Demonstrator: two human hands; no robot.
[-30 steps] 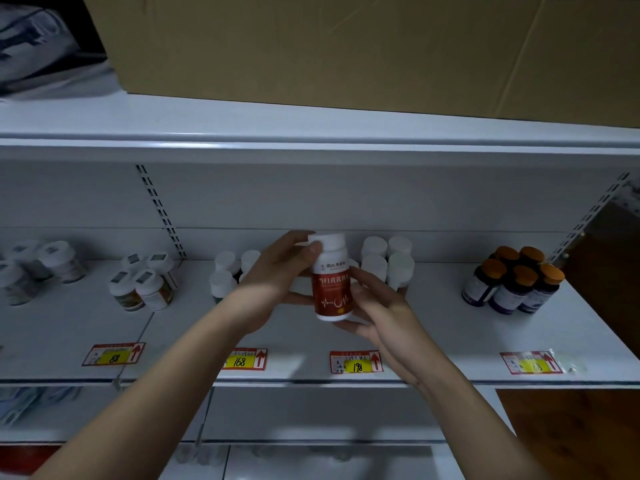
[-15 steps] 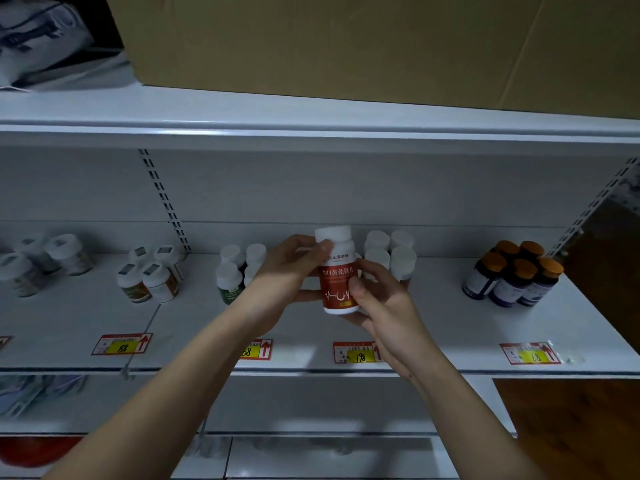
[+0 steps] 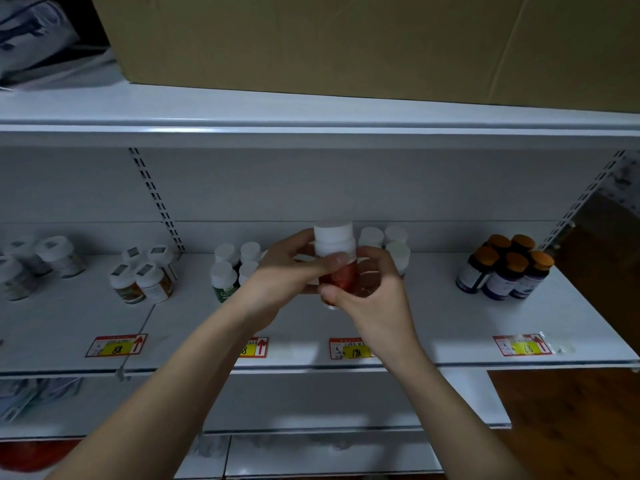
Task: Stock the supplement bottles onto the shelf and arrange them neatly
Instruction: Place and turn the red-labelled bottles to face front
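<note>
Red-labelled supplement bottle with a white cap, held upright in mid-air just above the middle of the white shelf, both hands on it. Left hand wrapped round the left side, thumb lying across the front of the label, so that grip is holding the bottle. Right hand cupping the right side and lower part, thumb tucked under the red label near the base, so that grip also closed round the same bottle. Bit blurry around the label, so no reading the print.

Just behind the bottle, a little cluster of white-capped bottles at the far side of the shelf, partly hidden by the right hand. Left of the hands, a group of green-labelled bottles with white caps, close to the left wrist. Further left, brown-labelled bottles, and at the far left edge some pale jars, a bit tilted-looking from the wide lens. Well off to the right, dark bottles with orange caps bunched together.

Price tags along the near edge of the shelf: one reading 88 on the left, one reading 198 right under the right wrist, another at the right end. Big cardboard box sitting on the shelf above.
</note>
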